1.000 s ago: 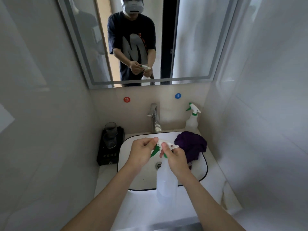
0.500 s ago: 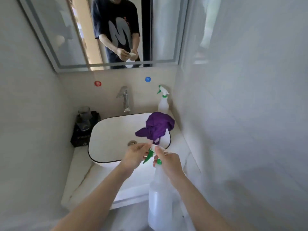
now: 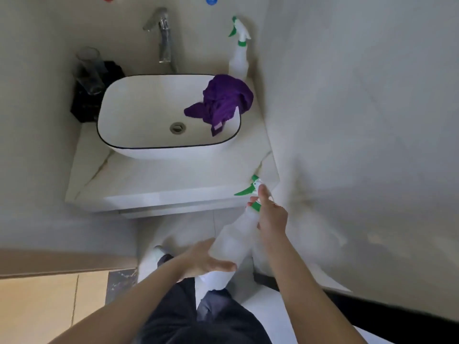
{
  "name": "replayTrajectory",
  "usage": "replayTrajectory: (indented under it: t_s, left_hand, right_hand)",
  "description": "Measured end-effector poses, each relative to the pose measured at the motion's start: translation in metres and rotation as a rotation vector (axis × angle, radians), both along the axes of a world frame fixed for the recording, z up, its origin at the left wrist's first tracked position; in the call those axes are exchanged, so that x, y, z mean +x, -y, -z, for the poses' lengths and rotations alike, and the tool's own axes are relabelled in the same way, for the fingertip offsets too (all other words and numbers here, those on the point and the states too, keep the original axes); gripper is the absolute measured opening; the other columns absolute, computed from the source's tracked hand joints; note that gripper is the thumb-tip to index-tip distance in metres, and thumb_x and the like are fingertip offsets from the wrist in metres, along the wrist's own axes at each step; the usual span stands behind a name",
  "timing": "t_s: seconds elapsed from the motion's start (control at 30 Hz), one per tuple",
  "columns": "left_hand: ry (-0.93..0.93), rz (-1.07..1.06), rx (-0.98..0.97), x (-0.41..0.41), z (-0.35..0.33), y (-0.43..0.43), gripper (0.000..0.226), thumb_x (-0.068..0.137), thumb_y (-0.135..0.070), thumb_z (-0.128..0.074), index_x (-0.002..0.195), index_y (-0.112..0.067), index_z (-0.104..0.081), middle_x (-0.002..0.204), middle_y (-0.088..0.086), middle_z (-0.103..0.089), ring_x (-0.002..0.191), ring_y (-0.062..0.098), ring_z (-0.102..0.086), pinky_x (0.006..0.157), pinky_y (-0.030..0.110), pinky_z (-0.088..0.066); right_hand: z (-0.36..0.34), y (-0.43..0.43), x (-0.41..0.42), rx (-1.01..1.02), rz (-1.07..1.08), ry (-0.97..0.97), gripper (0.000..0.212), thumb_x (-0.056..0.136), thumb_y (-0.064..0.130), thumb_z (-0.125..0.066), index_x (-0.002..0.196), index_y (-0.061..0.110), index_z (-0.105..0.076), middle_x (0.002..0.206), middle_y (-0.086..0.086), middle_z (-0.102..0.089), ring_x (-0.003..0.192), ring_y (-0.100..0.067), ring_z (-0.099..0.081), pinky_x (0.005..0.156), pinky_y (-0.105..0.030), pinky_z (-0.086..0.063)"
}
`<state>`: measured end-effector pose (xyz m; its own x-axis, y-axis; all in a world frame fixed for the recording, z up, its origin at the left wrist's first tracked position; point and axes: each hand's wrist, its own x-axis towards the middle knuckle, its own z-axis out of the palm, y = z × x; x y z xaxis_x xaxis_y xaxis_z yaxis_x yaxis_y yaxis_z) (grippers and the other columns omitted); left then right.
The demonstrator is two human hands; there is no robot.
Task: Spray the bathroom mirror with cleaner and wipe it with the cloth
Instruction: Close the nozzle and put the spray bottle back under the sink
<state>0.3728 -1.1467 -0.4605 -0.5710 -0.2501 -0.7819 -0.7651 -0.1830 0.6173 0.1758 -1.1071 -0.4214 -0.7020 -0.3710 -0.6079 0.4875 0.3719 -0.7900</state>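
Bathroom vanity [image 3: 159, 180] below, right hand [image 3: 272, 217] gripping spray bottle [image 3: 236, 237] neck, left hand [image 3: 206, 259] seemingly cupping its base

Both hands [image 3: 272, 218] low, fingers [image 3: 262, 192] curled

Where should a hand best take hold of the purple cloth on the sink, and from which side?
Grip the bunched top of the purple cloth, coming from above. It is heaped on the back right rim of the sink, with loose ends hanging into the basin, so the raised crumpled mound probably gives fingers most to pinch.
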Motion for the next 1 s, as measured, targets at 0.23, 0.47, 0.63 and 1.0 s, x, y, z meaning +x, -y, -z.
replayTrajectory:
  t_s: [0.23, 0.47, 0.63, 1.0]
  left_hand:
    - [0.121, -0.193, -0.165, 0.032, -0.005, -0.015, 0.059, 0.073, -0.049, -0.086, 0.116, -0.032, -0.05, 0.112, -0.017, -0.061, 0.108, 0.01, -0.056, 0.086, 0.022, -0.048]
    - [0.266, -0.218, -0.164, 0.07, 0.014, -0.013, 0.08, 0.052, -0.065, -0.081, 0.122, -0.034, -0.056, 0.111, -0.008, -0.066, 0.105, 0.017, -0.062, 0.096, 0.042, -0.055]
    - [0.313, -0.227, -0.09, 0.081, 0.025, -0.029, 0.055, 0.068, -0.047, -0.087, 0.111, -0.036, -0.054, 0.106, -0.005, -0.065, 0.099, 0.016, -0.063, 0.09, 0.038, -0.057]
    - [0.303, 0.162, 0.067, 0.059, 0.092, 0.017, 0.049, 0.077, -0.052, -0.079, 0.11, -0.022, -0.061, 0.1, -0.003, -0.068, 0.095, 0.021, -0.065, 0.08, 0.032, -0.053]
  right_hand:
    - [0.045, -0.009, 0.045, 0.037, -0.524, -0.02, 0.039, 0.092, 0.055, -0.062, 0.12, 0.029, -0.055, 0.115, 0.005, -0.063, 0.102, -0.013, -0.061, 0.083, -0.03, -0.045]
    - [0.079, -0.035, 0.075, 0.128, -0.912, 0.128, 0.026, 0.093, 0.04, -0.069, 0.111, 0.023, -0.06, 0.112, 0.003, -0.071, 0.103, -0.012, -0.068, 0.091, -0.031, -0.056]
    - [0.1, -0.047, 0.1, 0.087, -1.026, 0.267, 0.053, 0.082, 0.03, -0.082, 0.127, 0.028, -0.055, 0.114, 0.001, -0.072, 0.105, -0.012, -0.071, 0.089, -0.042, -0.062]
    - [0.16, -0.058, 0.097, 0.269, -0.655, 0.548, 0.034, 0.093, 0.026, -0.073, 0.122, 0.013, -0.061, 0.118, -0.012, -0.073, 0.104, -0.026, -0.074, 0.092, -0.046, -0.061]
